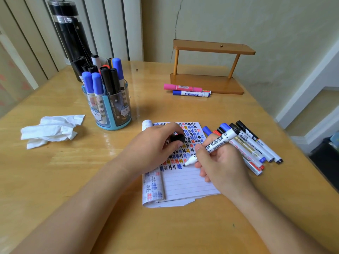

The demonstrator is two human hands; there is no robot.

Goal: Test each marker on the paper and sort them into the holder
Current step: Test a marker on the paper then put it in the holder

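Your table (pixel 183 226) carries everything, and the lined paper (pixel 185 184) lies directly under both sets of fingers, its upper rows filled with small test marks and the lower lines bare. The holder (pixel 110 114) stands well beyond your left fingers, up and to their left, already packed with capped pens. The loose markers (pixel 256 149) lie fanned just behind your right knuckles, on the far side from the paper. Your right hand (pixel 222 165) has its fingers curled round the whiteboard marker (pixel 216 143) in a writing grip, pinching it low on the barrel. Its long axis runs diagonally: the black tip points down and to the left, out past your fingertips, onto the paper at the end of the last marked row, while the butt end rises up and to the right over your knuckles. Your left hand (pixel 156 149) rests on the paper and pinches the black cap (pixel 177 138) between thumb and fingertips. You look to be at the test stroke for this pen. Next, bring the cap across to the tip, line it up with that diagonal, press it on, then reach far left to the holder.
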